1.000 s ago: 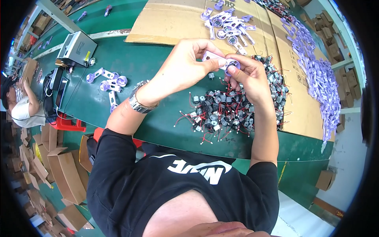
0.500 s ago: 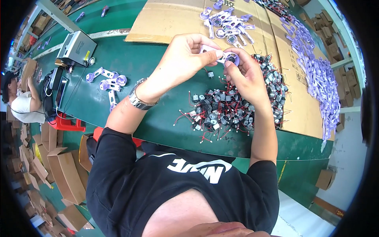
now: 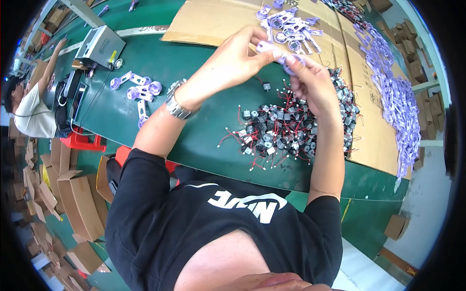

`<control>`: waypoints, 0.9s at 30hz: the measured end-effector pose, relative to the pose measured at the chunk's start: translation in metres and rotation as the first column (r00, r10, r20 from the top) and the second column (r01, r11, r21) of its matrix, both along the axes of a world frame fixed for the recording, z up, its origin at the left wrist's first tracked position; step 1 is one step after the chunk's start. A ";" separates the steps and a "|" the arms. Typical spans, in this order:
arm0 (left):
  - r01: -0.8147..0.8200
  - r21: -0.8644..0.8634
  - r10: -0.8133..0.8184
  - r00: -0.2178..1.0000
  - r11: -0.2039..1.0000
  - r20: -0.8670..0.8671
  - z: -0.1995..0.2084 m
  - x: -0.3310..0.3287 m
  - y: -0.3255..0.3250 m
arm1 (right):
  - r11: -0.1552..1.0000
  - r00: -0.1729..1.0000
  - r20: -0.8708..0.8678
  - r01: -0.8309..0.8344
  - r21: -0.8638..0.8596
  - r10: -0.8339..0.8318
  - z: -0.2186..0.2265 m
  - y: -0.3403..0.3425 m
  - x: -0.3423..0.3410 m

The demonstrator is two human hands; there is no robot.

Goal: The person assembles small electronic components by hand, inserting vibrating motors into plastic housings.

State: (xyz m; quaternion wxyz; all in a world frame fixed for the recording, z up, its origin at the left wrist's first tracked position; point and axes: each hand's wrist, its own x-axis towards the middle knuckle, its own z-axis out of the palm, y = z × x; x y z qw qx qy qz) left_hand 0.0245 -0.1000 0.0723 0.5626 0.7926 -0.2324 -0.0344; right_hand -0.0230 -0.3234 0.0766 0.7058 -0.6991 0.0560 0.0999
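Both my hands hold one purple-and-white plastic housing [image 3: 265,47] with a round ring-shaped end, up over the bench. My left hand [image 3: 241,54] pinches its white narrow part between thumb and fingers. My right hand [image 3: 313,82] grips the purple round end, thumb across it, so the inside of the ring is mostly hidden. Below my right hand spreads a heap of small motors [image 3: 272,128] with red and dark wires. A single motor [image 3: 266,87] lies apart, between the heap and my left hand.
Similar housings [image 3: 293,31] lie on cardboard [image 3: 194,24] beyond my hands, with a long heap [image 3: 400,111] at right. Several purple-and-white pieces [image 3: 141,92] rest on the green bench at left, near a grey box-shaped device [image 3: 101,46]. Another person [image 3: 36,114] is at far left.
My hands have moved slightly away from me with the housing. Its round end has turned, so its dark centre no longer shows. The person at far left has stretched an arm out.
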 end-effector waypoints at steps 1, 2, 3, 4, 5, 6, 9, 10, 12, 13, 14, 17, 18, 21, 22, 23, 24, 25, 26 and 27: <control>-0.081 0.111 0.071 0.993 0.991 0.091 -0.001 0.003 0.003 | 0.999 0.999 0.015 0.044 0.016 -0.044 -0.007 -0.005 0.009; -0.145 0.152 0.120 0.979 0.978 0.167 -0.001 0.007 0.010 | 0.998 0.995 0.077 0.059 0.013 -0.060 -0.013 -0.007 0.018; -0.201 0.188 0.153 0.958 0.961 0.242 -0.003 0.010 0.014 | 0.993 0.995 0.082 0.049 0.105 -0.058 -0.030 -0.024 0.033; -0.199 0.199 0.167 0.972 0.960 0.165 0.009 0.006 0.020 | 0.969 0.980 0.118 0.130 0.211 -0.158 -0.029 -0.013 0.034; -0.199 0.265 0.141 0.965 0.943 0.223 0.009 0.012 0.037 | 0.956 0.972 0.109 0.180 0.231 -0.209 -0.025 0.000 0.029; -0.200 0.333 0.108 0.955 0.922 0.276 0.009 0.022 0.058 | 0.972 0.973 0.109 0.188 0.141 -0.204 -0.027 0.008 0.026; -0.259 0.623 0.054 0.943 0.738 0.328 0.020 0.037 0.121 | 0.697 0.941 0.237 0.001 -0.717 0.242 -0.047 0.015 0.023; -0.275 0.742 -0.009 0.935 0.611 0.354 0.014 0.043 0.152 | 0.476 0.875 0.333 0.140 -0.868 0.351 -0.061 0.021 0.018; -0.274 0.893 0.020 0.958 0.356 0.286 -0.012 0.046 0.220 | 0.332 0.911 0.157 0.023 -0.943 0.382 -0.062 0.038 0.014; -0.232 0.924 -0.006 0.969 0.305 0.246 -0.018 0.043 0.239 | 0.331 0.915 0.109 -0.028 -0.943 0.389 -0.068 0.040 0.016; -0.190 0.949 -0.026 0.979 0.250 0.203 -0.019 0.037 0.249 | 0.386 0.909 0.132 -0.034 -0.922 0.395 -0.073 0.042 0.016; -0.252 0.937 -0.029 0.963 0.242 0.266 -0.027 0.013 0.262 | 0.430 0.885 0.189 -0.013 -0.903 0.425 -0.078 0.041 0.014; -0.274 0.936 -0.060 0.954 0.220 0.294 -0.026 0.010 0.260 | 0.455 0.886 0.226 0.019 -0.890 0.405 -0.080 0.041 0.015; -0.223 0.907 -0.156 0.943 0.358 0.293 -0.037 0.013 0.272 | 0.555 0.900 0.278 0.049 -0.830 0.336 -0.082 0.041 0.017; -0.227 0.906 -0.155 0.942 0.357 0.297 -0.038 0.014 0.275 | 0.582 0.900 0.293 0.055 -0.811 0.323 -0.078 0.042 0.017; -0.245 0.886 -0.156 0.932 0.394 0.327 -0.038 0.015 0.277 | 0.582 0.898 0.297 0.058 -0.811 0.324 -0.076 0.041 0.017; -0.263 0.864 -0.156 0.921 0.430 0.358 -0.038 0.016 0.279 | 0.676 0.903 0.320 0.048 -0.736 0.285 -0.074 0.039 0.017; -0.274 0.854 -0.154 0.915 0.441 0.373 -0.033 0.018 0.273 | 0.759 0.911 0.338 0.044 -0.650 0.237 -0.073 0.036 0.017; -0.278 0.842 -0.086 0.931 0.463 0.355 -0.029 0.019 0.265 | 0.838 0.922 0.347 0.049 -0.544 0.171 -0.075 0.034 0.018; -0.282 0.828 -0.019 0.943 0.485 0.333 -0.025 0.019 0.256 | 0.913 0.943 0.307 0.009 -0.408 0.128 -0.072 0.032 0.016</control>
